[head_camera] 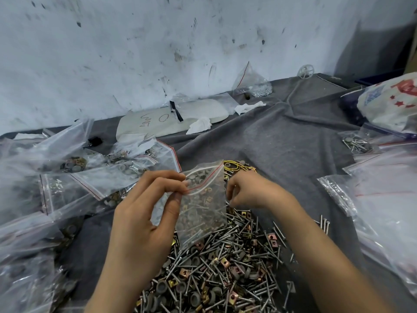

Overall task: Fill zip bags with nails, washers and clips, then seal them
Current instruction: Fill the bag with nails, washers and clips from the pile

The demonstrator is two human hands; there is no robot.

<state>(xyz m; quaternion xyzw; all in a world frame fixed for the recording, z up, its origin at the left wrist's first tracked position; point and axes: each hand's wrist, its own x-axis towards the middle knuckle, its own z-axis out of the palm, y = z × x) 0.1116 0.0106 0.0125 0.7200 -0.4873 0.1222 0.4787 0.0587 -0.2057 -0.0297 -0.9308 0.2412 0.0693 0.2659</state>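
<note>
**Item in hand: zip bag (203,199), count 1.** Clear film with a red zip line, held upright over the near middle of the cloth, just above the loose stock. The mouth looks unsealed. The contents are hard to judge, because the pile shows through the film. A few nails seem to lie in the bottom corner.

**Left hand (144,213), count 1.** Thumb and fingertips pinch the bag's left edge at the zip line.

**Right hand (248,193), count 1.** It sits just beside the bag's right edge with its fingers curled. Whether they hold any hardware cannot be told.

**Loose pile (225,267), count 1 heap.** Nails, grey washers and copper-coloured clips are mixed together, too many to count. Three nails (323,224) lie apart at its right edge.

**Filled bags (108,177), left side.** At least four, overlapping, so no exact count is readable. They carry the same mixed hardware. One more small bag with nails (356,143) lies at the right.

**Empty bags (383,199), right side.** A stack, with the sheets not separable.

**Status, as judged.** The task is well under way, with many bags done. The current bag is being filled and its sealing is still to come. A large pile and a stack of empties remain.

**Surroundings.**
- Grey cloth (282,143), 1
- Yellow rubber bands (237,167), a small tangle
- White pad (180,116), 1
- Crumpled tissues (199,126), 2
- Bag of small screws (252,83) by the wall, 1
- Printed sack (392,102), 1
</note>
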